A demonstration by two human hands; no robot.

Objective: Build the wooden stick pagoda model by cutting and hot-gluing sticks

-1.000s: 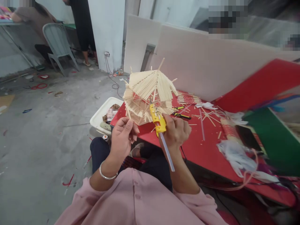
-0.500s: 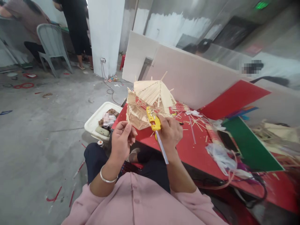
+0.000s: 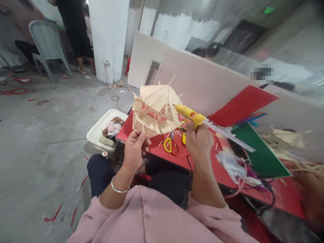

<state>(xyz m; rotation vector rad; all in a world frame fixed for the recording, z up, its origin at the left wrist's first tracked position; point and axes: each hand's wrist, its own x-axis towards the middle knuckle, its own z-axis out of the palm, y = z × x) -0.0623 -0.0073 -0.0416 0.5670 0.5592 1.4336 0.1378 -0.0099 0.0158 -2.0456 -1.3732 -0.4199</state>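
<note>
A small hut model (image 3: 155, 109) built of pale wooden sticks stands at the near left corner of a red table (image 3: 202, 158). My left hand (image 3: 135, 150), with a silver bangle on the wrist, pinches a thin stick just below the model's base. My right hand (image 3: 198, 141) grips a yellow glue gun (image 3: 189, 114), held sideways with its nozzle at the model's right roof edge and a clear glue stick jutting out to the right.
Yellow-handled scissors (image 3: 169, 143), loose sticks and crumpled plastic (image 3: 231, 163) lie on the table. Green (image 3: 255, 152) and red (image 3: 243, 104) boards lean at the right. A white tub (image 3: 105, 130) of scraps sits on the floor. A grey chair (image 3: 44, 47) and other people are far left.
My right hand swung the glue gun from pointing up at the model's front to lying sideways at its right edge. The scissors came into sight. My left hand barely moved.
</note>
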